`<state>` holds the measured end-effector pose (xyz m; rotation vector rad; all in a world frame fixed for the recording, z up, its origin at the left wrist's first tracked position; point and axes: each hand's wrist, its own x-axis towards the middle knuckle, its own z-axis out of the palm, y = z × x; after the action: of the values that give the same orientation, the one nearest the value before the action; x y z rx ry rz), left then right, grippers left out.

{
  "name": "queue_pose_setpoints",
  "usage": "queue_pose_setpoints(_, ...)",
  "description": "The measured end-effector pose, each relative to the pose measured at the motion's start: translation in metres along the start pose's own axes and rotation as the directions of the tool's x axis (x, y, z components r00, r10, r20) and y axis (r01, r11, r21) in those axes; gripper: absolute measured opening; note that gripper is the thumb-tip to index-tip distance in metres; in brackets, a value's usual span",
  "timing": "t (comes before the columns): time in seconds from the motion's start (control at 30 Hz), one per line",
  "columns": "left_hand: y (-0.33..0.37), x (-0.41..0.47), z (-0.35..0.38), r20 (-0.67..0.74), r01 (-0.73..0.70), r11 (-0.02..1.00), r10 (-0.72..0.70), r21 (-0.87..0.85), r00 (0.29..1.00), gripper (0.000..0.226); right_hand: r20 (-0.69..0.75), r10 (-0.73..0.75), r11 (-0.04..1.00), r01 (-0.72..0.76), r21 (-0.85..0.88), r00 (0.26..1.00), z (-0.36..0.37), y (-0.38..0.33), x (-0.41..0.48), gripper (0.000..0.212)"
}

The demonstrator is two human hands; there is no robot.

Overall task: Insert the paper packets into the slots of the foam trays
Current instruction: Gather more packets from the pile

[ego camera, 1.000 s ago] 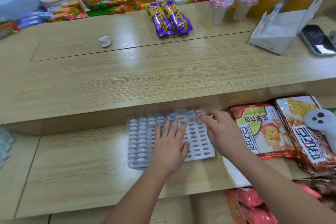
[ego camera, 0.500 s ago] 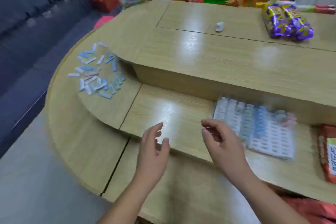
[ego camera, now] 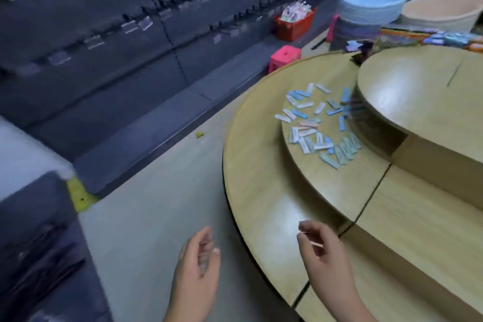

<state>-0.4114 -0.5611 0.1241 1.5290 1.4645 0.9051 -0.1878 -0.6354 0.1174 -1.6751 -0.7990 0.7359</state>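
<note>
Both hands have come off the foam tray, which lay under them a second ago and is now out of view; the head view has swung left, to the rounded end of the worktop (ego camera: 261, 191). The left hand (ego camera: 198, 264) hangs low over the floor, off the worktop's edge, fingers loosely curled and holding nothing; the right hand (ego camera: 324, 251) hovers above the lowest tier, fingers likewise loosely bent, nothing to be seen in it (motion blur softens the fingertips). The paper packets (ego camera: 317, 123) lie scattered on the middle tier, blue, white and a few pink, near the wall of the top tier; they are well apart from both hands, straight ahead of the right hand, ahead and rightward of the left, so the right is the nearer, I judge. Their long axes point every way, save a short row at the near right lying side by side; a pick would likely need the fingers turned to suit the chosen packet.
</note>
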Motion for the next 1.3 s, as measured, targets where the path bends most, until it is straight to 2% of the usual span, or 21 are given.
queue_pose_setpoints(0.23, -0.02, 0.074, -0.054, -0.006, -0.012, 0.999, 0.012, 0.035, 1.0, 0.047, 0.122, -0.049, 0.995, 0.059, -0.079, 0.991, 0.089, -0.017, 0.046, 0.024)
queue_pose_setpoints(0.33, -0.029, 0.118, -0.061, 0.015, 0.0, 0.999, 0.0, 0.047, 1.0, 0.041, 0.122, -0.038, 0.995, 0.049, -0.091, 0.992, 0.118, -0.014, 0.071, 0.025)
queue_pose_setpoints(0.53, -0.038, 0.235, -0.066, 0.109, 0.029, 0.998, -0.035, 0.052, 0.993, 0.031, 0.036, 0.01, 0.998, -0.007, -0.061, 0.999, 0.177, 0.002, 0.137, 0.027)
queue_pose_setpoints(0.67, -0.02, 0.331, -0.059, 0.168, 0.014, 0.998, -0.023, 0.058, 0.985, 0.031, -0.021, 0.058, 0.997, -0.059, -0.04, 0.998, 0.206, 0.003, 0.205, 0.027)
queue_pose_setpoints(0.87, 0.018, 0.45, -0.029, 0.355, -0.108, 0.988, 0.062, 0.11, 0.933, 0.027, -0.205, 0.092, 0.994, -0.102, -0.036, 0.974, 0.214, -0.015, 0.288, 0.028)
queue_pose_setpoints(1.0, 0.045, 0.513, 0.03, 0.523, -0.184, 0.978, 0.109, 0.094, 0.846, 0.025, -0.358, 0.141, 0.987, -0.16, -0.025, 0.923, 0.21, -0.02, 0.326, 0.027)
queue_pose_setpoints(1.13, 0.071, 0.563, 0.111, 0.687, -0.271, 0.962, 0.167, 0.044, 0.707, 0.026, -0.52, 0.165, 0.975, -0.219, -0.043, 0.838, 0.201, -0.015, 0.354, 0.032)
queue_pose_setpoints(1.23, 0.087, 0.596, 0.183, 0.802, -0.377, 0.926, 0.22, 0.007, 0.556, 0.031, -0.655, 0.198, 0.956, -0.29, -0.034, 0.729, 0.193, -0.003, 0.381, 0.033)
queue_pose_setpoints(1.3, 0.096, 0.616, 0.227, 0.873, -0.487, 0.873, 0.258, -0.027, 0.413, 0.035, -0.731, 0.216, 0.936, -0.35, -0.033, 0.647, 0.189, 0.005, 0.4, 0.026)
